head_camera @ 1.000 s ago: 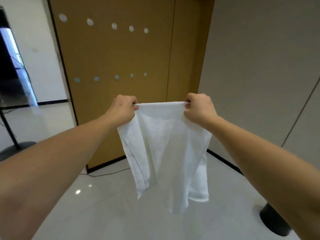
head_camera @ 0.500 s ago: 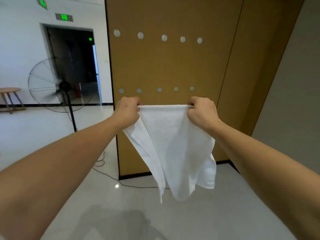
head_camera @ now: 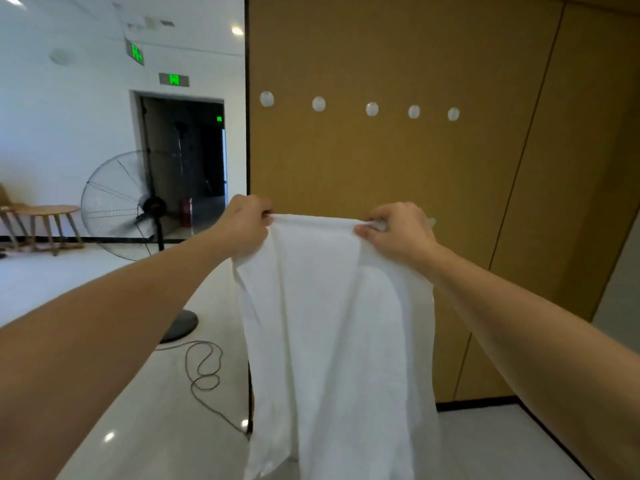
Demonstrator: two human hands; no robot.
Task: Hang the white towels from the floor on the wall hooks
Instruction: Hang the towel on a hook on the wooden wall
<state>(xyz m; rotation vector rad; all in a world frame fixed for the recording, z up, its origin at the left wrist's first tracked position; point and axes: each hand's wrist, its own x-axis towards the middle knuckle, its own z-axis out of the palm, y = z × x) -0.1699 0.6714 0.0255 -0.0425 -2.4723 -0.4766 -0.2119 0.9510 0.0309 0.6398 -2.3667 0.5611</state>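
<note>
- Left hand [head_camera: 244,225] pinches the limp white cloth towel [head_camera: 332,341] at its top left corner.
- Right hand [head_camera: 398,230] grips the top right corner, fingers curled over the edge.

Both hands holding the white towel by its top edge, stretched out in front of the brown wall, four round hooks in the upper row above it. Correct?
Not quite: the head view shows five round hooks in the upper row, not four. The rest holds: the left hand and right hand grip the white towel by its top edge, stretched out in front of the brown wall.
</note>
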